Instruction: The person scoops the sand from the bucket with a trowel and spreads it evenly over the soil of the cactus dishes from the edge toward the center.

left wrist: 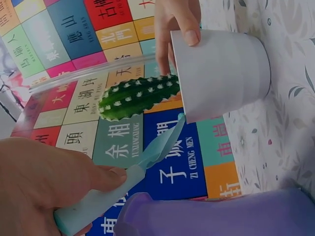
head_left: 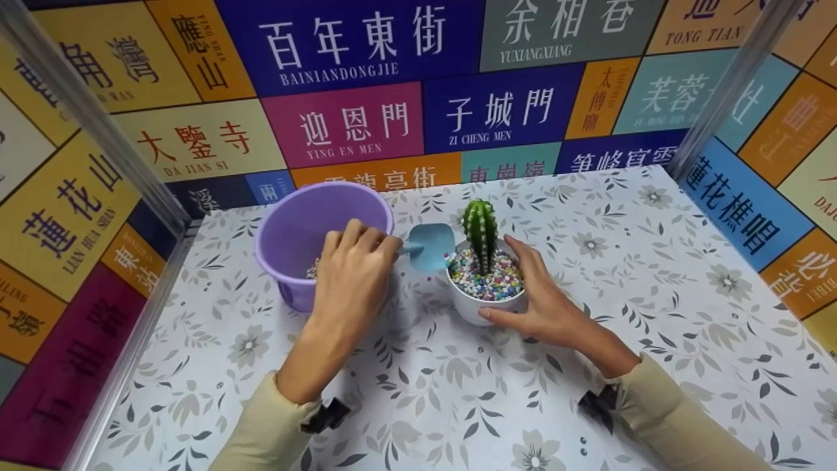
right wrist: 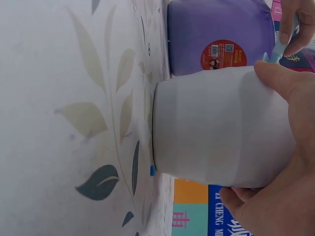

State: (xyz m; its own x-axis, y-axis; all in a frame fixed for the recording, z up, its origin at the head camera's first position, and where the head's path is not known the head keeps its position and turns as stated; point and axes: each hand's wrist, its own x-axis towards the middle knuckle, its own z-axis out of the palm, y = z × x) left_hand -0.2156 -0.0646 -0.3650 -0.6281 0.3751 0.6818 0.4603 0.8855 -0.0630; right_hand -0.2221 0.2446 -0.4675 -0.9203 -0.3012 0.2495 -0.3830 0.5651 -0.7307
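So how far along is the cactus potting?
Mostly done, it seems. The cactus stands upright in the white pot, and coloured pebbles fill it nearly to the rim. In hand: the left hand holds a blue scoop at the pot's edge while the right hand steadies the pot. Left: perhaps topping up; some pebbles lie in the purple bucket.

Beside the right hand (head_left: pixel 546 307), a smooth matt white pot (head_left: pixel 480 307) holds pebbly coloured gravel (head_left: pixel 487 281); the left hand (head_left: pixel 353 281) grips a smooth plastic trowel (head_left: pixel 431 247) near a glossy purple plastic bucket (head_left: pixel 294 222).
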